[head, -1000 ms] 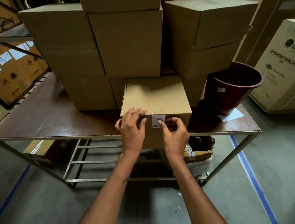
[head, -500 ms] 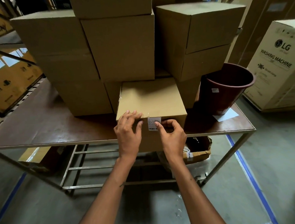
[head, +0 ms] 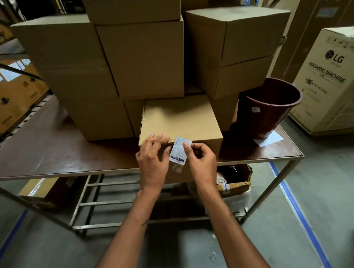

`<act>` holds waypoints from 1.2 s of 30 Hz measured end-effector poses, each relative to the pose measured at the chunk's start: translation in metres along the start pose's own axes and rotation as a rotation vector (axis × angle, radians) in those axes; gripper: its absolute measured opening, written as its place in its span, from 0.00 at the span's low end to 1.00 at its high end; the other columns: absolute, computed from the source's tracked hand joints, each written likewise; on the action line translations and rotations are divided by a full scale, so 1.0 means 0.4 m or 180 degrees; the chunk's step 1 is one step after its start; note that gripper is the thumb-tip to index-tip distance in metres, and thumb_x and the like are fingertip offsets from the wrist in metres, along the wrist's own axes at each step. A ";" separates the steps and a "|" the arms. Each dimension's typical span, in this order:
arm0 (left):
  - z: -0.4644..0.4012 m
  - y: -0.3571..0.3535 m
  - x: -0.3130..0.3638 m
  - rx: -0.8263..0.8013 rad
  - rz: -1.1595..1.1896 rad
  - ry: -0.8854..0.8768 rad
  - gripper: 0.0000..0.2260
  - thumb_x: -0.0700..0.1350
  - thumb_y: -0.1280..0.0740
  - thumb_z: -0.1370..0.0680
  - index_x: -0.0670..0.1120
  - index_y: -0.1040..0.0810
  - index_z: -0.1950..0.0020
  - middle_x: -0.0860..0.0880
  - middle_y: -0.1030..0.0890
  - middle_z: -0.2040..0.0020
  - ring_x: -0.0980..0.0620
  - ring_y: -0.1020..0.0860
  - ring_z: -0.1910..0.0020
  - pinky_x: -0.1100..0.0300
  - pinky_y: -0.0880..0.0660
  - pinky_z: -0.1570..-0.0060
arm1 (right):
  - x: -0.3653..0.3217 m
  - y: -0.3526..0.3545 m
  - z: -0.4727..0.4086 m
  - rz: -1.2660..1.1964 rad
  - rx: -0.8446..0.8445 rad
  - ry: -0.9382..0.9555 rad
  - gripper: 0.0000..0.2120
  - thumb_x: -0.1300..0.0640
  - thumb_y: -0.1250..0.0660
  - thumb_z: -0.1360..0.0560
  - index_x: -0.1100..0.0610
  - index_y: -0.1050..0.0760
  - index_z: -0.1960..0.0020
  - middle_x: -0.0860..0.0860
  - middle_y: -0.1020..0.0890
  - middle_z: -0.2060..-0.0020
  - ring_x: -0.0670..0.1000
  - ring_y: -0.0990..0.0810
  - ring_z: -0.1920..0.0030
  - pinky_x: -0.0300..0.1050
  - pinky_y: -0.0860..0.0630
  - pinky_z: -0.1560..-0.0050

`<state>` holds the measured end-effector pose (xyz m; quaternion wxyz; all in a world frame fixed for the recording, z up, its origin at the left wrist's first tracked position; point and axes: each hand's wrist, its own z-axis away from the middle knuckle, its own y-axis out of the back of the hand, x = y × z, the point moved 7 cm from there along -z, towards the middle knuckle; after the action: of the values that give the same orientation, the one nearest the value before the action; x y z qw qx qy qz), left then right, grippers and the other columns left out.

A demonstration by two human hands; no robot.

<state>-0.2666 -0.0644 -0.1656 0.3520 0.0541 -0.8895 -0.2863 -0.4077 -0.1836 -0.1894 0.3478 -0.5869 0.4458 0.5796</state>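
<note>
Paper is what you are handling. In the head view, the label point(head: 179, 151) is a thin, light barcode slip, limp enough to curl and easy to crease or tear. What looks like a clear tape tail hangs below its barcode and would likely cling to anything it brushes. The label sits at the 6 o'clock edge of the small box point(head: 180, 119), over the corner where top meets front.

Your right hand point(head: 201, 162) pinches the label's upper right corner between thumb and forefinger, with the other fingers loosely curled. Your left hand point(head: 153, 159) lies with its fingers straight, pressed on the box rim at 9 o'clock of the label, thumb near the slip's left edge.

I judge the corners and edges the best places to hold, and you should keep off the print. The box looks like stiff cardboard, but you cannot tell its weight.

You cannot tell whether the label's back is stuck down or lifted free. The small print is too fine to read. Your hands cover most of the box's front. The stacked boxes point(head: 143, 57) at 12 o'clock hide its far side.
</note>
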 end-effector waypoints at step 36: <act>-0.042 -0.008 0.057 -0.1580 0.2872 0.1566 0.11 0.47 0.28 0.16 0.44 0.14 0.37 0.44 0.10 0.45 0.45 0.12 0.44 0.48 0.15 0.44 | -0.114 0.029 -0.024 -0.1047 -0.0718 -0.0132 0.11 0.57 0.23 0.21 0.57 0.17 0.41 0.53 0.10 0.50 0.54 0.10 0.47 0.46 0.13 0.54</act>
<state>-0.2728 -0.0817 -0.1438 0.6383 -0.3504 -0.6225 -0.2870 -0.4118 -0.1913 -0.1422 0.3789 -0.6750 0.2689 0.5732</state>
